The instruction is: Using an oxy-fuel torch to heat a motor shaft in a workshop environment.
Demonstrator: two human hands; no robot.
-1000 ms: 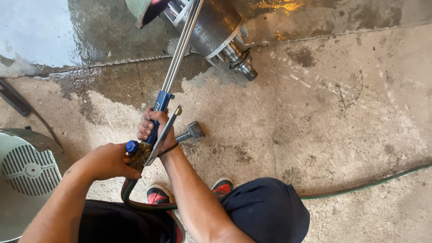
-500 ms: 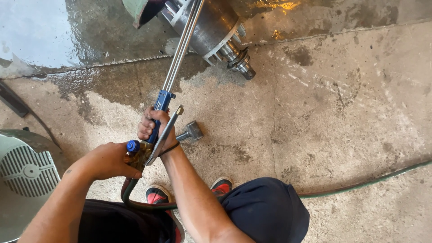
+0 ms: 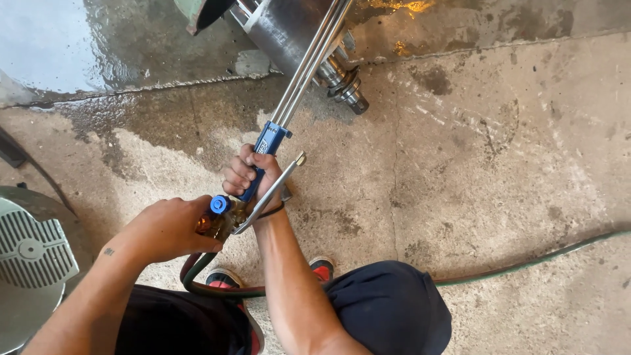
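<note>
Rough wet concrete floor (image 3: 499, 164); right hand (image 3: 248, 176) grip shut round blue torch handle (image 3: 263, 158), left hand (image 3: 164, 227) pinching blue knob (image 3: 219, 204).

A bare concrete floor (image 3: 499, 177), stained and pitted, carries everything here. Beyond the hands (image 3: 204, 210), a wet sheen (image 3: 98, 52) darkens the slab up to a raised seam, and a metal cylinder with a threaded shaft end (image 3: 342, 82) lies on the floor just past them. A paired green and red hose (image 3: 545, 258) trails across the concrete from the right edge, looping in below the hands. Two red-and-black shoes (image 3: 322, 268) stand on the floor beneath them. Left of the hands sits a round grey grille cover (image 3: 29, 253).
</note>
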